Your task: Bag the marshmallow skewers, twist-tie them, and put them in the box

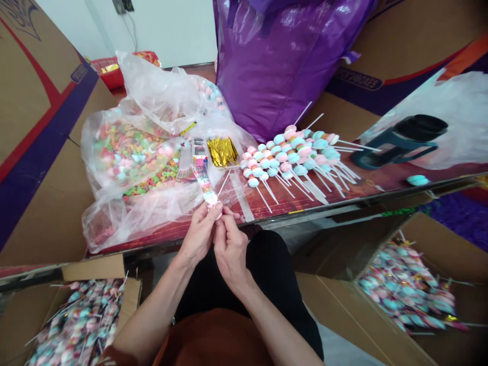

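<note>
My left hand (202,229) is closed on the lower end of a narrow printed plastic sleeve (206,185), with something pale pink at its near tip. My right hand (231,244) is pinched against that same end, its fingertips touching the left ones. What lies between the fingertips is partly hidden. A thin white stick (224,184) juts up just beyond my hands. Behind the sleeve lies a bundle of gold twist ties (223,152). To the right, pink and blue marshmallow skewers (290,152) are piled with their white sticks pointing towards me.
Clear bags of gummy rings (152,180) and marshmallows (125,162) spread over the table's left. A purple bag (282,66) stands behind; a dark tumbler (400,142) and a loose blue marshmallow (418,180) are at right. Boxes of wrapped skewers (84,315) (404,284) sit below.
</note>
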`<state>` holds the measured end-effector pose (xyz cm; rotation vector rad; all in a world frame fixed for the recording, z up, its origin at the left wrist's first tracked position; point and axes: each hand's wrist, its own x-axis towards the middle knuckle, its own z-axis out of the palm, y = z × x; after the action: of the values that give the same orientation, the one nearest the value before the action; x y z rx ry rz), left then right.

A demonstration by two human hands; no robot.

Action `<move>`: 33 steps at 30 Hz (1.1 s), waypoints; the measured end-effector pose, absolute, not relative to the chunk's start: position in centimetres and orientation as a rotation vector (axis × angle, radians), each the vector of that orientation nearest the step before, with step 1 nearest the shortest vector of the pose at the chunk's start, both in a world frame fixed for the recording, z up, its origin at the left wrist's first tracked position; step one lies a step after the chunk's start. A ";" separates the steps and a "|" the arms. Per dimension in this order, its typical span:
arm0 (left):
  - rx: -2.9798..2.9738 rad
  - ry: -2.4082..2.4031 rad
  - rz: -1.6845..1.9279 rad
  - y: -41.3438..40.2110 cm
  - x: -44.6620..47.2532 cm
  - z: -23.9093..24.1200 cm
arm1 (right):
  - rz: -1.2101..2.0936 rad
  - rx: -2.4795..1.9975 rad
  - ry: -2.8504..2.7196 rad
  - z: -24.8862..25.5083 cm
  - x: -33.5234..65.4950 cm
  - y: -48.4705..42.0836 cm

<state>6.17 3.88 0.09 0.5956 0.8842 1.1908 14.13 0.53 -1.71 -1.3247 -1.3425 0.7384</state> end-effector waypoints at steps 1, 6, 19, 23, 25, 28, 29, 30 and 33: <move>0.592 0.879 1.184 4.0 6.0 0.1 | 0.782 -1.319 -1.344 -1.5 14.3 0.5; 0.466 0.868 1.246 5.4 4.1 0.4 | 1.187 -1.262 -1.385 -0.8 16.4 -0.1; 0.266 0.970 1.441 6.0 3.7 -0.1 | 0.450 -1.171 -1.790 -1.5 17.7 -1.9; 0.265 1.009 1.497 6.0 4.2 -0.1 | 0.103 -1.185 -1.942 -2.0 17.8 -2.2; 0.290 1.001 1.495 5.9 4.5 -0.2 | 0.004 -1.193 -1.980 -2.3 17.6 -2.2; 0.371 0.984 1.462 5.5 4.9 -0.3 | -0.080 -1.187 -2.017 -2.8 17.1 -2.1; 0.401 0.981 1.451 5.3 5.0 -0.3 | -0.091 -1.185 -2.013 -3.0 16.8 -2.1; 0.427 0.976 1.439 5.1 5.2 -0.4 | -0.085 -1.183 -2.002 -3.1 16.6 -1.9; 0.445 0.953 1.386 4.5 5.5 -0.4 | 0.067 -1.193 -1.917 -3.2 15.9 -1.5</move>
<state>5.48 4.54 -0.44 0.4449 0.9528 1.3856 15.92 -1.54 -3.23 -1.1932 -1.9165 0.0674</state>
